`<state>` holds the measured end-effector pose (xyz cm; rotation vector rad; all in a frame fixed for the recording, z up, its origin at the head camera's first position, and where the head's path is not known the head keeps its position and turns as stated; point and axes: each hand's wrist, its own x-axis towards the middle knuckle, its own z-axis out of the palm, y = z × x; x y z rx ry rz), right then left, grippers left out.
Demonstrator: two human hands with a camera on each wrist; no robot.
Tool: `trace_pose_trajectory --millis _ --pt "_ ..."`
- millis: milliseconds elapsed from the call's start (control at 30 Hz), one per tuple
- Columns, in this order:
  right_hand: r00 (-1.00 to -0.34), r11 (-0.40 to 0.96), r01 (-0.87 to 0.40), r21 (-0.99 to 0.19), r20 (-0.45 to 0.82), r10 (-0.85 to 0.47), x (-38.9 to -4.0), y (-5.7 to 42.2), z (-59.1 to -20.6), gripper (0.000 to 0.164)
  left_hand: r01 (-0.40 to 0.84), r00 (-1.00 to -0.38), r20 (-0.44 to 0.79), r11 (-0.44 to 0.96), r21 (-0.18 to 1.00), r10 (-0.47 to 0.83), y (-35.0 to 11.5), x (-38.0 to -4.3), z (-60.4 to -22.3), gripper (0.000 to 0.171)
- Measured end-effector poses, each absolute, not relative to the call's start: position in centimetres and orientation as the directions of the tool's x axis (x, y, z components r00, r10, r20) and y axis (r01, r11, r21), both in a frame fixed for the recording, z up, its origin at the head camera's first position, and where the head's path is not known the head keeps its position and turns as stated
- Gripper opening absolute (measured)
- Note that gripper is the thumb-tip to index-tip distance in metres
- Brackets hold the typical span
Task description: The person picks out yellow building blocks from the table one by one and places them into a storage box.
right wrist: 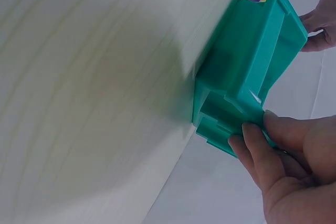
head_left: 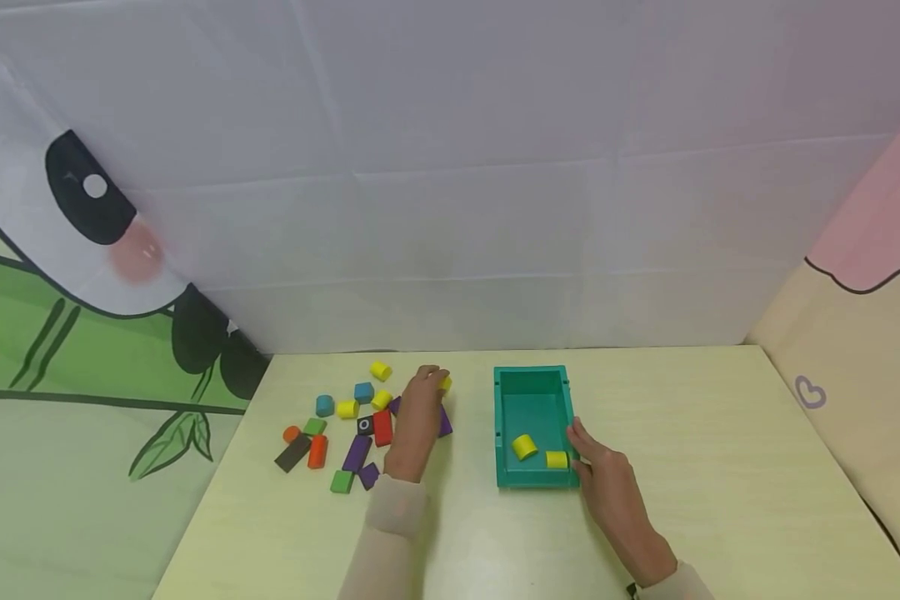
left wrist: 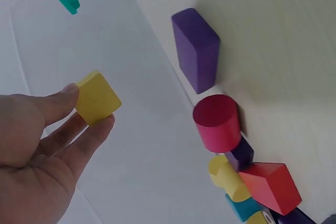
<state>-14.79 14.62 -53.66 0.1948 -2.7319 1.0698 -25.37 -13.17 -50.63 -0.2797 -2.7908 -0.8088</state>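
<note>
My left hand [head_left: 417, 417] pinches a yellow block [left wrist: 97, 99] between thumb and fingertips, above the right side of the scattered blocks. In the left wrist view the block shows a square face, and a purple block [left wrist: 197, 51] and a red cylinder [left wrist: 216, 124] stand on the table beyond it. With thumb and fingers my right hand [head_left: 609, 487] grips the right side wall of a green plastic bin [head_left: 537, 478]. Inside the bin lie two yellow cylinders, one tilted [head_left: 524, 447] and another by the right wall [head_left: 557, 459].
Left of the bin, loose blocks are spread over the table: several yellow cylinders [head_left: 347, 409], blue blocks [head_left: 363, 393], a red block [head_left: 382, 427], purple blocks [head_left: 357, 454], green blocks [head_left: 342, 482] and a dark block [head_left: 293, 453]. A white cloth wall [head_left: 435, 250] rises behind the table.
</note>
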Motion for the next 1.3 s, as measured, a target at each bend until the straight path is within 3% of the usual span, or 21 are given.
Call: trace_pose_trajectory --millis 533,1300 --pt "-0.976 0.719 -0.181 -0.671 0.213 -0.047 -14.9 14.7 -53.6 0.058 0.223 -0.966 0.235 0.812 0.539 0.110 -10.5 -23.9 -48.5 0.036" --pt "-0.979 0.720 -0.167 -0.674 0.201 -0.039 -14.9 14.5 -53.2 0.057 0.320 -0.945 0.243 0.770 0.553 0.218 -7.5 -22.3 -48.0 0.034"
